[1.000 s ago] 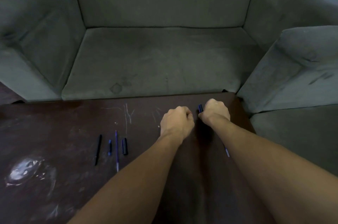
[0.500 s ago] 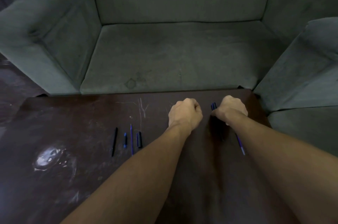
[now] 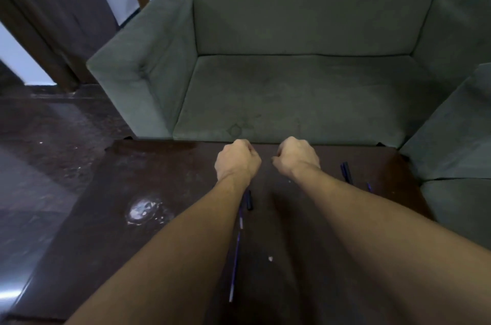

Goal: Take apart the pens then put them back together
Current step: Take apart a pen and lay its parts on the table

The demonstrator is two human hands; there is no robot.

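Note:
My left hand [image 3: 237,160] and my right hand [image 3: 297,157] are both curled into fists over the far edge of the dark table [image 3: 164,170], a small gap between them. Nothing shows inside either fist. A thin blue refill [image 3: 236,253] lies on the table and runs out from under my left forearm toward me. A short black pen piece [image 3: 249,200] lies beside it, just below my left wrist. To the right of my right hand a dark blue pen [image 3: 346,172] lies on the table, apart from the hand. A blue refill tip [image 3: 368,186] shows just past it.
A green sofa [image 3: 292,96] stands against the table's far edge, and a second green seat [image 3: 451,138] stands at its right side. A whitish smear [image 3: 143,211] marks the table on the left. Dark floor [image 3: 47,144] lies to the left.
The view has swung left. Both hands have moved left across the table, over the laid-out pen parts. The dark blue pen beside my right hand now lies apart from it.

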